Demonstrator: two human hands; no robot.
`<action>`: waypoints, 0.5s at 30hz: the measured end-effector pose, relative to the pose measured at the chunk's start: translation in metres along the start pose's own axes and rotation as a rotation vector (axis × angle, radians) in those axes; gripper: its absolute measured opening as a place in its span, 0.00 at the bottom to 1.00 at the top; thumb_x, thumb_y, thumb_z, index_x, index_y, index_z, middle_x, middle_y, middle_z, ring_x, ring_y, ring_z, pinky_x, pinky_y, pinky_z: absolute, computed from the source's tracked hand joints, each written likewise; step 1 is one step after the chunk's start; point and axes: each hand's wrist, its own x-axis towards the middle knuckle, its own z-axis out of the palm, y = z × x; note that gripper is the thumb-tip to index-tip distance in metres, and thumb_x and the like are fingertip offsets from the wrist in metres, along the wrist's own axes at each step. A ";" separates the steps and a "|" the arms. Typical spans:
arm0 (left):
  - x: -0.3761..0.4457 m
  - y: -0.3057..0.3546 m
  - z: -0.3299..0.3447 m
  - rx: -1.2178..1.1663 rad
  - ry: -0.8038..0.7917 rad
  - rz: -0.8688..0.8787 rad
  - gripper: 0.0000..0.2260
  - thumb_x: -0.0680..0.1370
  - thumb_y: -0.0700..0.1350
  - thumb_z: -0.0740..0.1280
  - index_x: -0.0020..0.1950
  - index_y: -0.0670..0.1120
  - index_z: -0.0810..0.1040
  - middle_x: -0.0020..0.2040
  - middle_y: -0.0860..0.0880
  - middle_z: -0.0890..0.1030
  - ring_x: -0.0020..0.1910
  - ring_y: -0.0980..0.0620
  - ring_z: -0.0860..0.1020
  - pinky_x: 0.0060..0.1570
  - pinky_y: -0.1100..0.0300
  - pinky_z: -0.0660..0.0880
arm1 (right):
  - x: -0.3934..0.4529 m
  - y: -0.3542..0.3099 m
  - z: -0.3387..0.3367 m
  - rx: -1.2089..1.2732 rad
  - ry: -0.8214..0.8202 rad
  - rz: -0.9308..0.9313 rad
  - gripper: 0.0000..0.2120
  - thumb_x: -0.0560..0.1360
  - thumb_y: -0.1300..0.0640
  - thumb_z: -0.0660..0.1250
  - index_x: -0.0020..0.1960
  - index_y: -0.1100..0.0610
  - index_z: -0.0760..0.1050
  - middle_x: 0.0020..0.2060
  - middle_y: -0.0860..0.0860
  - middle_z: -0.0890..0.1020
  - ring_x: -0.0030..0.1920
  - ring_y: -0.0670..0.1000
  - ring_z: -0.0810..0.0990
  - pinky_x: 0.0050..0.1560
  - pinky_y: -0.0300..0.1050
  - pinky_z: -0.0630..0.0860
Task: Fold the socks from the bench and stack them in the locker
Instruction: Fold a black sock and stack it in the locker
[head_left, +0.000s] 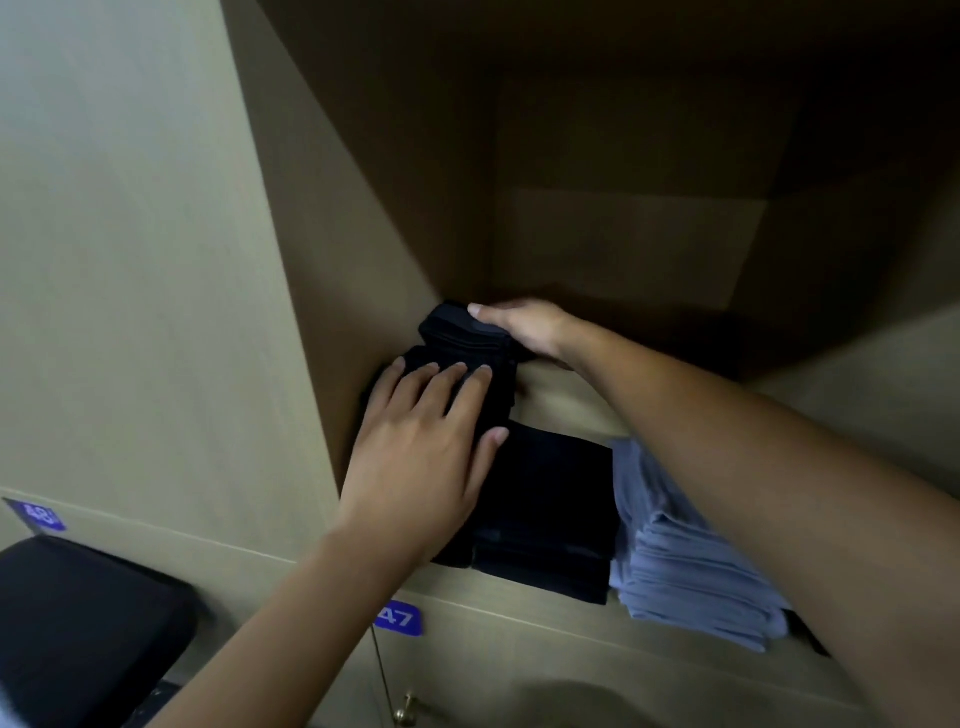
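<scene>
In the beige wooden locker's (519, 608) left rear corner, the left hand (415, 467) presses flat, fingers straight, on soft black folded socks (462, 343); the right hand (524, 325) grips their far end. Light and limp: hold across the fold. Possibly two bundles; one black stack (545, 509), one grey-blue stack (675, 551) rightward.

You can read "47" on the blue tag (398, 618) below the locker shelf; the second blue tag (39, 514) at left is too blurred.
</scene>
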 end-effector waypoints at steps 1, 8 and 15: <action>0.002 0.000 0.002 0.002 0.002 -0.001 0.25 0.84 0.58 0.55 0.75 0.46 0.73 0.71 0.44 0.78 0.70 0.42 0.74 0.76 0.41 0.62 | 0.002 0.001 0.000 -0.011 -0.011 0.010 0.28 0.77 0.36 0.67 0.70 0.52 0.77 0.67 0.52 0.79 0.68 0.54 0.76 0.74 0.53 0.66; -0.007 0.004 0.016 -0.037 0.056 -0.016 0.27 0.84 0.59 0.54 0.77 0.45 0.71 0.73 0.42 0.75 0.74 0.40 0.71 0.76 0.39 0.61 | 0.008 0.005 0.005 0.008 -0.088 -0.063 0.24 0.80 0.42 0.67 0.72 0.53 0.75 0.69 0.53 0.78 0.70 0.54 0.75 0.76 0.51 0.65; -0.017 0.005 0.013 -0.069 0.024 -0.021 0.30 0.84 0.62 0.51 0.81 0.46 0.64 0.79 0.44 0.68 0.79 0.43 0.64 0.79 0.42 0.56 | -0.002 -0.013 -0.002 -0.109 0.042 -0.214 0.19 0.82 0.45 0.66 0.69 0.52 0.77 0.66 0.52 0.80 0.68 0.52 0.76 0.68 0.43 0.69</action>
